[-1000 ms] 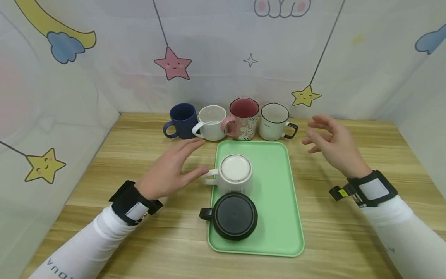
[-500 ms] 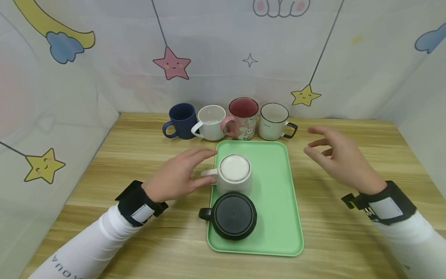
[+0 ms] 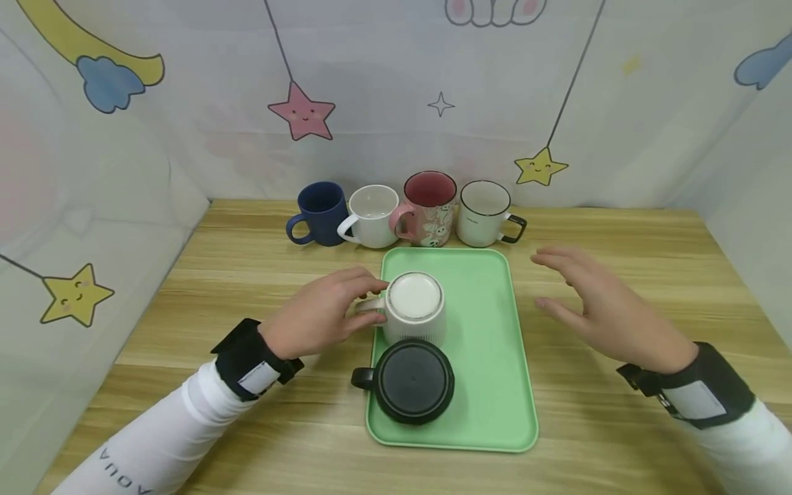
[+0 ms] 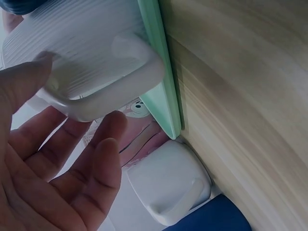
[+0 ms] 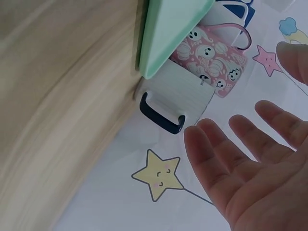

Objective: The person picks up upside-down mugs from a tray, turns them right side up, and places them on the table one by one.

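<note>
An upside-down white ribbed mug (image 3: 416,308) stands on a green tray (image 3: 489,344), its handle (image 4: 115,94) pointing left. My left hand (image 3: 324,311) is at that handle, thumb on one side and curled fingers on the other. In the left wrist view the thumb (image 4: 29,79) lies against the mug's wall and the fingers bend beneath the handle. Just in front of it is an upside-down black mug (image 3: 414,381), also handle to the left. My right hand (image 3: 609,309) hovers right of the tray with fingers spread, holding nothing.
Along the back of the wooden table (image 3: 247,254) stand a blue mug (image 3: 324,216), a white cup (image 3: 374,223), a pink patterned mug (image 3: 436,218) and a white mug with a black handle (image 3: 479,221), all upright. A printed cloth (image 3: 371,69) hangs behind them.
My left hand has moved right and slightly nearer to me, onto the white ribbed mug's handle. My right hand has drawn back toward me. The mugs and tray have stayed put.
</note>
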### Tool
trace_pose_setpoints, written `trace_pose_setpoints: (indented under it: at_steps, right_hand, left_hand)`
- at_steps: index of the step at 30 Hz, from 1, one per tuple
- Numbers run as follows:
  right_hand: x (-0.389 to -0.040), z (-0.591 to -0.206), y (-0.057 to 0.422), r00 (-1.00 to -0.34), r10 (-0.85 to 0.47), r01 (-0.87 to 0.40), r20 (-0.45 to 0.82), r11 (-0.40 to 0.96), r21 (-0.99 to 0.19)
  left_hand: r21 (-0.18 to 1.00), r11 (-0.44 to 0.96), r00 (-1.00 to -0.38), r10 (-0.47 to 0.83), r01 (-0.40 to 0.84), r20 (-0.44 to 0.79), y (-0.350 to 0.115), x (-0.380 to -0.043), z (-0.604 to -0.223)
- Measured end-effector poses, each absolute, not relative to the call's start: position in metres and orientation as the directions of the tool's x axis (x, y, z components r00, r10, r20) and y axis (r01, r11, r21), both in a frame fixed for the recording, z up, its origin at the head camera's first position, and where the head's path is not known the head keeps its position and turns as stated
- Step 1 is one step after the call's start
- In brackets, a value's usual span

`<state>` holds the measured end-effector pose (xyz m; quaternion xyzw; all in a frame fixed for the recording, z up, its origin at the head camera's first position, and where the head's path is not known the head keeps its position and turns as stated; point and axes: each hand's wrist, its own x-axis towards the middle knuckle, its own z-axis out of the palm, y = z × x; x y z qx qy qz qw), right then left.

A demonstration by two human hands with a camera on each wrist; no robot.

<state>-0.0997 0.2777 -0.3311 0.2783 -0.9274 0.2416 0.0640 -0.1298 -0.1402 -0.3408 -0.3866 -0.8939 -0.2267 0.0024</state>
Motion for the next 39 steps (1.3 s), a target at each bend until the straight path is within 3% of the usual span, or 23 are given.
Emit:
trace_pose_setpoints:
  at_steps: [21, 29, 39]
  right_hand:
    - [-0.092, -0.346, 0.276, -0.835, -0.509, -0.547, 0.209, 0.723, -0.422]
    - [-0.091, -0.346, 0.277, -0.836, -0.507, -0.544, 0.209, 0.719, -0.433]
    - [-0.093, -0.347, 0.276, -0.822, -0.517, -0.567, 0.24, 0.698, -0.437]
  left_hand:
    - [0.427, 0.558, -0.669, 0.725, 0.712, 0.167, -0.134, -0.13, -0.335]
    - [0.389, 0.557, -0.659, 0.722, 0.734, 0.209, -0.134, -0.132, -0.337]
    - [0.476, 0.526, -0.693, 0.655, 0.704, 0.301, -0.131, -0.137, -0.33]
